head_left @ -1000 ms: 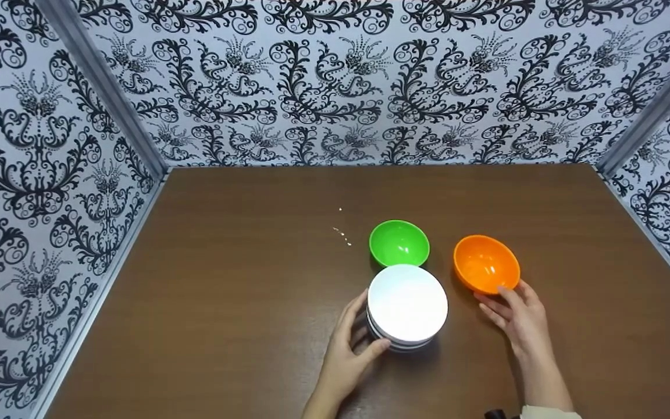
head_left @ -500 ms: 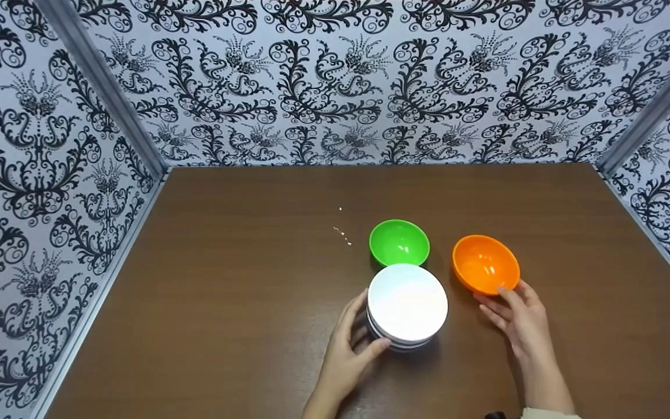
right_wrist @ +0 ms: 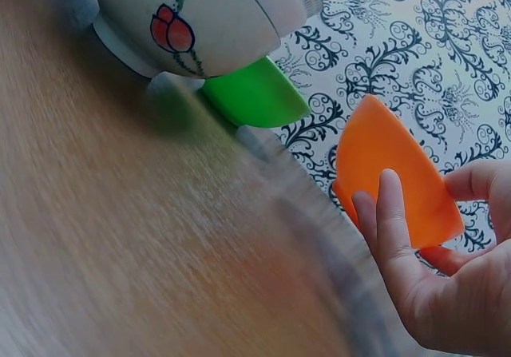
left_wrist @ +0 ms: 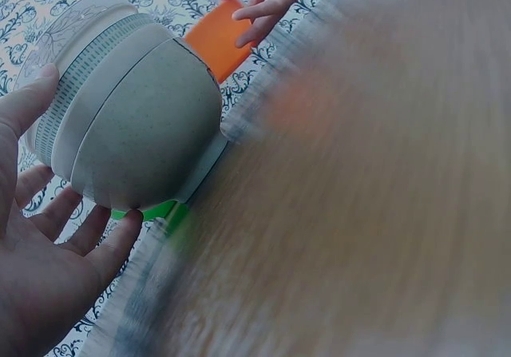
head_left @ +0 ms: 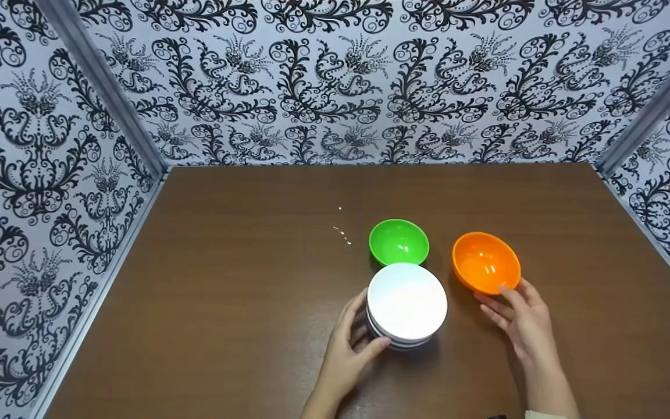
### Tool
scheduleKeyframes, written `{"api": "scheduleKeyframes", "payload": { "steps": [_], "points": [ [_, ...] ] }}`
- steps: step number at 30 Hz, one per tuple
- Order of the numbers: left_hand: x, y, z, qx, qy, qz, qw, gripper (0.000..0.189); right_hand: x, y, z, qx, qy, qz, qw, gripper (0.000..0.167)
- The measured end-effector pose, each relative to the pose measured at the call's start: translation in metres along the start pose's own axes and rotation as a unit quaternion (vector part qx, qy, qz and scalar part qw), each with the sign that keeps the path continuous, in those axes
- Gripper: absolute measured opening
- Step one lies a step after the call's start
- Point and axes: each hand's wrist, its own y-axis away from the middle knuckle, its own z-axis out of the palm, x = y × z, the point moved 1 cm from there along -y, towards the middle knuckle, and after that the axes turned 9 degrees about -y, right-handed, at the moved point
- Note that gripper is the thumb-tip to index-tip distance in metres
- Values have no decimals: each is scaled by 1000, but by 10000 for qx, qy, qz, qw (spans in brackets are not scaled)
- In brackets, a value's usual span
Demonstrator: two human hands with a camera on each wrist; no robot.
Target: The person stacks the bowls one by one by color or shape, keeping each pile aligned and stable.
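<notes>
Bowl stack [head_left: 407, 302] stands on the table [head_left: 224, 262], gripped by left hand [head_left: 344, 355]; right hand [head_left: 526, 323] pinches tilted orange bowl [head_left: 482, 262], nearer the right edge; green bowl [head_left: 398, 241] sits nearest the far edge.

Pale cream sleeve edge [head_left: 544, 415] on the right forearm [head_left: 551, 387], small dark piece [head_left: 496, 416] nearby

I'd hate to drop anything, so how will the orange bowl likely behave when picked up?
The orange bowl is probably stiff: its rim looks round despite the right hand gripping it. Its glossy inside hints it may be slippery. Its base looks narrower than its rim, so it might tip if pushed high.
</notes>
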Motion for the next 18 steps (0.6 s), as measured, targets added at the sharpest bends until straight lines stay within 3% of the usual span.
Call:
{"api": "scheduleKeyframes", "payload": {
  "steps": [18],
  "points": [
    [2, 1, 0, -45, 171, -9, 9998, 78, -3, 5, 3, -218, -140, -186, 9995, 27]
  ]
}}
